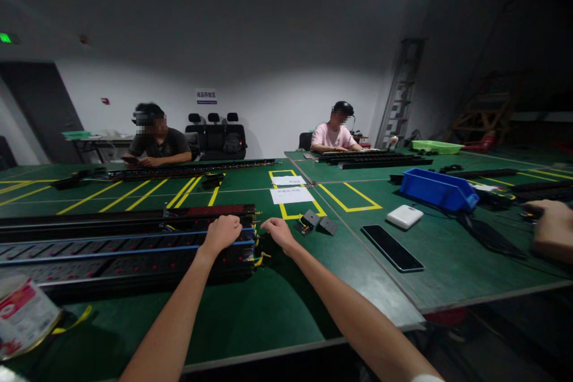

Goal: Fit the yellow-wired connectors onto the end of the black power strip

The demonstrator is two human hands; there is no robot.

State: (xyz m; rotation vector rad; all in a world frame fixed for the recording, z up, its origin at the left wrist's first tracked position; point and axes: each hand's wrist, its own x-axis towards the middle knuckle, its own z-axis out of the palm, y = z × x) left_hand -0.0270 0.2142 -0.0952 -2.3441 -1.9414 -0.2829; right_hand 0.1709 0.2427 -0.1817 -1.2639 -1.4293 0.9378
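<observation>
Long black rails (111, 250) with blue edging and red dots lie side by side on the green table, their wired ends toward the middle. My left hand (222, 233) rests on top near that end, its fingers curled down over one black rail. Just off the rail ends is my right hand (280, 235), thumb and fingers pinched together beside the short wires; what they hold, if anything, is too small to make out. A yellow wire end (262, 259) sticks out below. Small dark grey caps (328, 225) lie to the right of my right hand.
White paper labels (292, 194) lie beyond my hands. To the right are a phone (392, 248), a white box (404, 216) and a blue bin (436, 190). A printed tub (27, 316) stands front left. Another person's hand (553, 227) shows at right; two people sit across.
</observation>
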